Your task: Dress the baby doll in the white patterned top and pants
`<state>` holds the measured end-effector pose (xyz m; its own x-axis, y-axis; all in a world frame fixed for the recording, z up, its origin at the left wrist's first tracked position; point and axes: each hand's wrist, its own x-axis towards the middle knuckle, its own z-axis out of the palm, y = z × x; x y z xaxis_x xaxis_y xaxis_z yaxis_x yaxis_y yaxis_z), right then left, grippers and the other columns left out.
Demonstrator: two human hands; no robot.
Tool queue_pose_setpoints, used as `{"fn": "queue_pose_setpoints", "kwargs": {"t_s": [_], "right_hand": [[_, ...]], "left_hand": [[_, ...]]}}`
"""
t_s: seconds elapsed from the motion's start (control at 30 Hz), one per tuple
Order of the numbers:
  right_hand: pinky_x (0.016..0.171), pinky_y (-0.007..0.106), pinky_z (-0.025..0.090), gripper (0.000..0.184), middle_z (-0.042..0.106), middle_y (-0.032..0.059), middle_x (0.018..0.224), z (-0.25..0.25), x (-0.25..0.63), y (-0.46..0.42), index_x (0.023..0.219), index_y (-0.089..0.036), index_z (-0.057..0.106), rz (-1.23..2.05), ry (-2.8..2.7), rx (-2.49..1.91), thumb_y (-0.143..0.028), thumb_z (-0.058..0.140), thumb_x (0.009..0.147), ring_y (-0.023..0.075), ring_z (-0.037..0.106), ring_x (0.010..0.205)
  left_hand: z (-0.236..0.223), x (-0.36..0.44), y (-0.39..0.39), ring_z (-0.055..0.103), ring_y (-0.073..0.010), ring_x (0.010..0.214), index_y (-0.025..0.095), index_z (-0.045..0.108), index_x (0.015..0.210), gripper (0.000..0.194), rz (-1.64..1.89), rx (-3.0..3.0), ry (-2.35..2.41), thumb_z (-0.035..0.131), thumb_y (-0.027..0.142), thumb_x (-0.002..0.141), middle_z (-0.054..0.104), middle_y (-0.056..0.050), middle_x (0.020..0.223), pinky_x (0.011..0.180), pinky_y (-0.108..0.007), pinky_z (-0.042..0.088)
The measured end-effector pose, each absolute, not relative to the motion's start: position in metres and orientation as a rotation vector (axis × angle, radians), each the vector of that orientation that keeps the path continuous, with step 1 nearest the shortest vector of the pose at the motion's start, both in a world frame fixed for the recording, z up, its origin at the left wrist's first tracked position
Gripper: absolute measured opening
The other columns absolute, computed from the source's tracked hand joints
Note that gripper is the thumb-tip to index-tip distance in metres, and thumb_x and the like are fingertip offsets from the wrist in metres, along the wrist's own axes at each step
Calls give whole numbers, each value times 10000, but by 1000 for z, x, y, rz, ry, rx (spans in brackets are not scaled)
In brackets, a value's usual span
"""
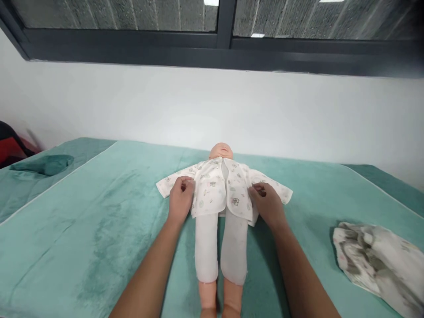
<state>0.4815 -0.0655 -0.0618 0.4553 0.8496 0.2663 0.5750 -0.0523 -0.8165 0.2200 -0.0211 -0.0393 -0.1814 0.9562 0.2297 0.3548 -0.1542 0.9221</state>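
Observation:
A baby doll (221, 151) lies on its back on a teal blanket (99, 229), head toward the wall. It wears a white printed jacket (215, 185), open down the front, and white cloth legs (207, 247). My left hand (180, 201) pinches the jacket at the doll's left-side sleeve and body seam. My right hand (266, 203) grips the jacket's fabric at the other side, fingers curled over the edge.
A crumpled patterned cloth (374, 260) lies at the right on the blanket. A folded dark green cloth (44, 164) sits at the far left, beside something red and black (9, 148). A white wall and a dark-framed window rise behind the bed.

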Motion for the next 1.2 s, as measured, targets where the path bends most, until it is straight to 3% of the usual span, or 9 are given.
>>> {"fn": "queue_pose_setpoints", "kwargs": {"t_s": [0.17, 0.3, 0.43, 0.5, 0.67, 0.87, 1.0, 1.2], "right_hand": [[786, 329, 470, 178, 616, 43, 934, -39, 454, -81, 908, -210, 616, 230, -1464, -1375, -368, 536, 889, 176, 562, 863], [852, 354, 462, 160, 575, 54, 1017, -25, 443, -95, 970, -224, 602, 241, -1804, -1245, -363, 580, 894, 193, 534, 958], [903, 402, 466, 499, 523, 75, 1175, -19, 443, -104, 1193, -262, 534, 267, -2056, -1296, -410, 744, 765, 255, 474, 1116], [865, 395, 473, 481, 524, 79, 1159, -17, 441, -106, 1189, -258, 528, 248, -2093, -1337, -382, 738, 774, 254, 481, 1084], [725, 336, 425, 52, 557, 56, 906, -20, 432, -106, 949, -209, 560, 109, -2017, -1361, -232, 534, 910, 197, 502, 854], [733, 308, 412, 131, 584, 46, 888, -18, 429, -107, 999, -207, 601, 217, -1932, -1188, -178, 499, 922, 169, 519, 841], [725, 308, 393, 128, 602, 26, 808, -13, 431, -110, 884, -206, 639, 327, -1993, -1131, -249, 528, 930, 155, 511, 772], [633, 270, 385, 315, 580, 8, 696, -19, 440, -105, 708, -189, 612, 507, -1435, -1350, -390, 500, 923, 141, 521, 676]], "left_hand": [[-28, 223, -42, 564, -166, 815, 200, 622, 816, 184, 1372, 1863, 1235, 526, 335, 896, 630, -16, 834, 771, -296, 443], [-19, 225, -58, 540, -200, 940, 216, 642, 980, 171, 1104, 2333, 917, 634, 317, 842, 613, -46, 959, 870, -354, 435], [-15, 225, -62, 506, -216, 989, 234, 614, 1077, 300, 890, 2508, 946, 652, 205, 781, 561, -62, 1051, 867, -357, 441], [-16, 225, -61, 509, -211, 956, 228, 621, 1015, 216, 875, 2533, 954, 598, 185, 804, 565, -61, 1016, 847, -352, 442], [-17, 227, -61, 548, -201, 891, 220, 642, 852, 126, 945, 2444, 889, 518, 208, 869, 618, -53, 895, 821, -349, 444], [3, 222, -66, 590, -183, 787, 218, 668, 759, 152, 849, 2013, 820, 579, 296, 853, 643, -45, 823, 749, -306, 471], [6, 217, -66, 563, -180, 735, 203, 635, 683, 160, 774, 1908, 828, 604, 294, 810, 621, -35, 752, 700, -295, 445], [-14, 216, -55, 500, -145, 626, 203, 614, 763, 153, 1145, 1531, 1071, 590, 352, 782, 576, -9, 685, 591, -264, 398]]}}
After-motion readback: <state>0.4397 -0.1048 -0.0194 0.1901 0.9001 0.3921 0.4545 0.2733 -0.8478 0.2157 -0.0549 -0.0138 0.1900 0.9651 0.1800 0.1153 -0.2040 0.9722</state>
